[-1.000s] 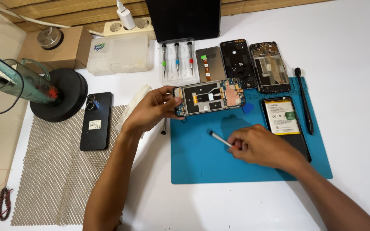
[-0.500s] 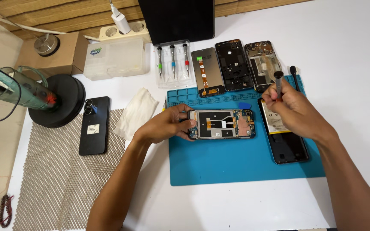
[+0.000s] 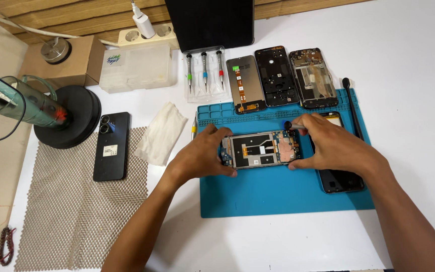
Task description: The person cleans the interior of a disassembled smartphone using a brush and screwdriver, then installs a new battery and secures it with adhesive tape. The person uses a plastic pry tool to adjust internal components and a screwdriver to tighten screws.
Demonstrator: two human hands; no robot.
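An opened phone frame [image 3: 260,149] with its circuit board showing lies across the blue repair mat [image 3: 278,194]. My left hand [image 3: 205,156] grips its left end. My right hand [image 3: 331,143] rests at its right end and holds a thin screwdriver [image 3: 292,125], its blue-capped end pointing left above the frame's top right corner. A dark phone part [image 3: 341,180] lies partly under my right hand.
Three phone parts [image 3: 278,76] lie in a row at the mat's far edge beside a case of three screwdrivers [image 3: 205,71]. A black spudger [image 3: 352,107] lies at the right. A black phone [image 3: 111,146], white cloth [image 3: 161,132], mesh mat [image 3: 76,201] and lamp base [image 3: 71,116] are left.
My right hand came back from the far right with the screwdriver to the frame's right end. My left hand stays gripping the frame's left end on the mat.
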